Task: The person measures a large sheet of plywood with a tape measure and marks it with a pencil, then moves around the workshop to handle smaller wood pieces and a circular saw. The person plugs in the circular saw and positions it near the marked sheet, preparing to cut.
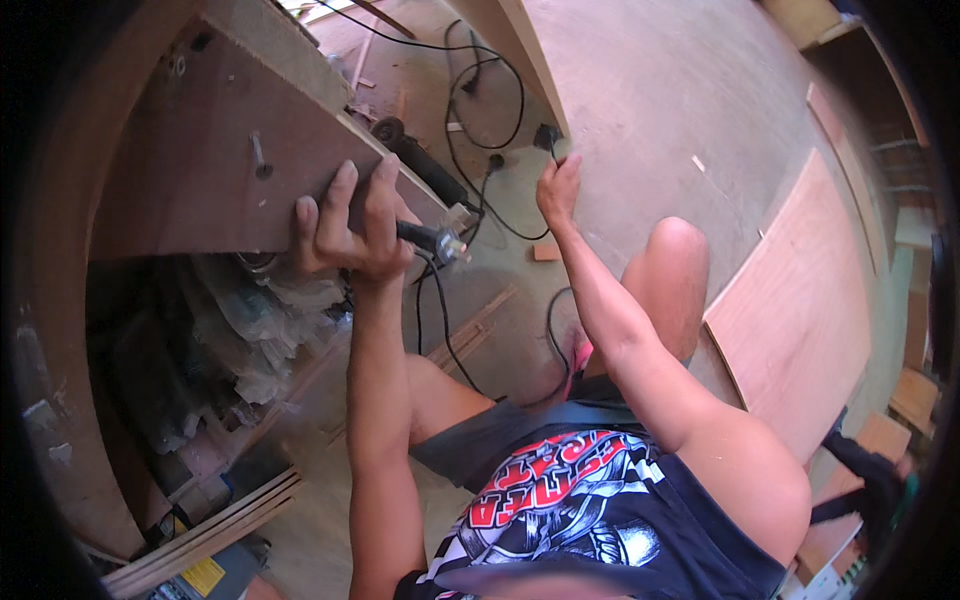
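My left hand (358,230) rests its spread fingers on the edge of a dark brown board (190,160). A black power plug (440,243) with metal prongs sticks out beside that palm, apparently held by the thumb side, which is partly hidden. Farther right, my right hand (558,188) is closed around a thin black power cord. At the cord's far end a dark, square connector (547,137) sits by the foot of a pale wooden panel (520,60). What looks like an angle grinder (425,165) lies just beyond my left hand, partly behind the board.
Black cords (450,110) loop over the concrete floor (650,100). A small wood block (546,253) lies between my arms. A large plywood sheet (800,310) is at right. Crumpled plastic (270,340) fills the space under the board; stacked strips (210,530) lie at lower left.
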